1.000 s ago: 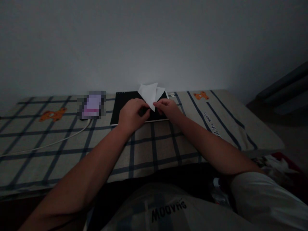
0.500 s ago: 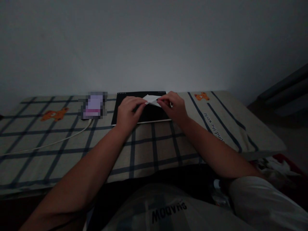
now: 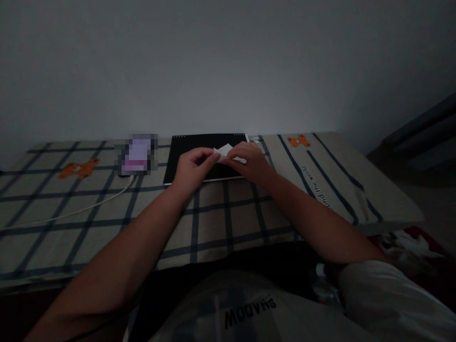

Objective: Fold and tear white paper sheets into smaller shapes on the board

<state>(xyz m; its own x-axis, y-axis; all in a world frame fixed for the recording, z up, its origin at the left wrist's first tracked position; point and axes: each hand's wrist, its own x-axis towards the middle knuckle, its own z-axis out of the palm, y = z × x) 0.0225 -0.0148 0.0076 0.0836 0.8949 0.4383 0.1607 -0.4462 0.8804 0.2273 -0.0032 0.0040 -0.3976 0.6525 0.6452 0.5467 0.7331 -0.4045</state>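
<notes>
A small folded piece of white paper (image 3: pixel 224 150) is held up between my two hands, over a black pad (image 3: pixel 181 151) with punched holes along its back edge. My left hand (image 3: pixel 192 165) pinches the paper's left corner between thumb and forefinger. From the other side my right hand (image 3: pixel 248 159) grips it, thumb below and fingers on top, covering much of its right part. The exact shape of the folds is too small and dim to make out.
A lit phone (image 3: pixel 138 154), its screen blurred, lies left of the pad with a white cable (image 3: pixel 107 201) running off left. The checked tablecloth (image 3: pixel 228 213) covers the table, which meets a wall. A clear bottle (image 3: pixel 325 285) is by my right side.
My right hand has slid left along the paper, nearer my left hand, and its fingers now cover more of it. The left hand keeps its pinch.
</notes>
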